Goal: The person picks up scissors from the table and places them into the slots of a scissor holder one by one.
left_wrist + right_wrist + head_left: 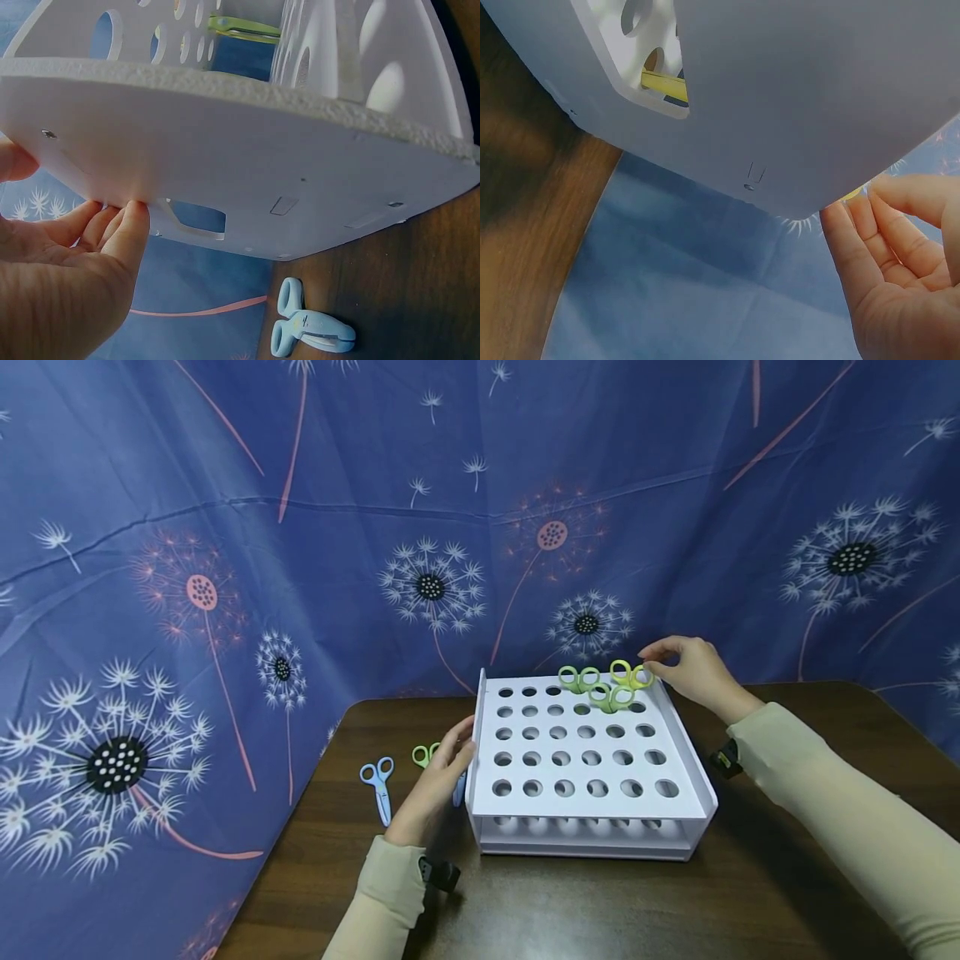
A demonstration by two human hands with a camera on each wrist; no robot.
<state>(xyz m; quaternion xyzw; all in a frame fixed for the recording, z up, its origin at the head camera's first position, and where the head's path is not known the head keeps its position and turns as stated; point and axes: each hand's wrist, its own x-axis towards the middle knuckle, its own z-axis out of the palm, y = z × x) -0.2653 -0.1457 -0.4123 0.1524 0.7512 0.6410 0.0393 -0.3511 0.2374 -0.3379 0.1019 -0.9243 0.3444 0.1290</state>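
A white rack (543, 722) with rows of round holes stands on the table. My right hand (693, 672) is at its far right corner, pinching the yellow-green loop of a pair of yellow scissors (622, 673) upright in the back row. In the right wrist view, a yellow blade (665, 85) shows through the side cutout. Two pairs of green scissors, one at the back (578, 679) and one just in front (611, 697), stand handles up beside it. My left hand (435, 781) touches the rack's left outer wall (150, 135) with extended fingers.
Left of the rack, blue scissors (379, 789) lie on the brown wooden table (570, 902). Green scissors (423, 754) and a blue piece (460, 788) are partly hidden by my left hand. A blue dandelion-print cloth (480, 585) hangs behind the table.
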